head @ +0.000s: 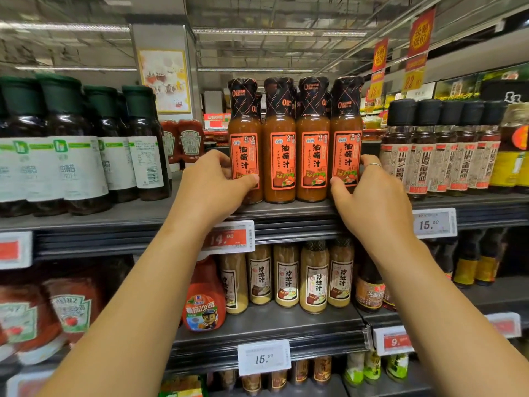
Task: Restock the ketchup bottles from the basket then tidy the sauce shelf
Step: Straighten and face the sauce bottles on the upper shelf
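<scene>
Hands bracket the row of four orange dressing bottles at the shelf front: the left hand curls round the leftmost bottle, the right hand cups the rightmost, both part-closed. Ketchup bottles stand further back, just left; no basket is in view. Squeezing unevenly could tip a tall bottle forward off the edge, I'd say.

Both arms raised forward; left hand and right hand cupped inward, fingers curled
</scene>
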Available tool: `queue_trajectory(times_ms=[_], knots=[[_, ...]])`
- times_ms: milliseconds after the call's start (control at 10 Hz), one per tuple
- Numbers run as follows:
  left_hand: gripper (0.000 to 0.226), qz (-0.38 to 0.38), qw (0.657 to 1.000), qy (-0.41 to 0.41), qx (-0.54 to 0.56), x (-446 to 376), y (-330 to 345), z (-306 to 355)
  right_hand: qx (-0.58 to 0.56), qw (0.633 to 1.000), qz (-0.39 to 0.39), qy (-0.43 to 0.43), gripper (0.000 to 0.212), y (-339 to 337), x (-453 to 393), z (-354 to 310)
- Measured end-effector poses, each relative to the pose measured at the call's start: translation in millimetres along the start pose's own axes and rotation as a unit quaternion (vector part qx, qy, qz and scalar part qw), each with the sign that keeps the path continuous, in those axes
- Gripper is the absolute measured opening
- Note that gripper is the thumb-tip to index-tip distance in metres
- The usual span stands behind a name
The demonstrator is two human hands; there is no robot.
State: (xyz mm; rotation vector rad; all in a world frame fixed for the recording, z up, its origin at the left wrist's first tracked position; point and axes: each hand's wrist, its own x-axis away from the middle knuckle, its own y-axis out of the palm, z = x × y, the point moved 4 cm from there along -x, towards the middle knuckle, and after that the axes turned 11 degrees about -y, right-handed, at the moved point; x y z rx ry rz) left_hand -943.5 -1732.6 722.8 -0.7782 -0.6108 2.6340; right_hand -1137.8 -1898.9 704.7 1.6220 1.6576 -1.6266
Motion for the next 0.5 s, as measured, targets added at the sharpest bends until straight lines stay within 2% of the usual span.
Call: queue_trajectory(times_ms=[100, 200, 300, 500], knots=[[0.046, -0.009, 1.0, -0.007, 0.027, -1, -1, 0, -0.003, 1.0, 0.01, 0.01, 0.04, -4, 5, -4], [0.042, -0.006, 0.998, -0.017, 0.056, -2, -3, -3, -0.002, 0.999, 0.032, 0.025, 0.027, -12, 11, -7], [0.033, -0.003, 0.997, -0.007, 0.074, 0, -6, -5, 0.004, 0.998, 0.033, 0.05, 0.027, -21, 20, -10], [0.04, -0.015, 0.989, -0.02, 0.147, 11, -20, -7, -0.007, 0.995, 0.046, 0.085, 0.029, -49, 50, -11]])
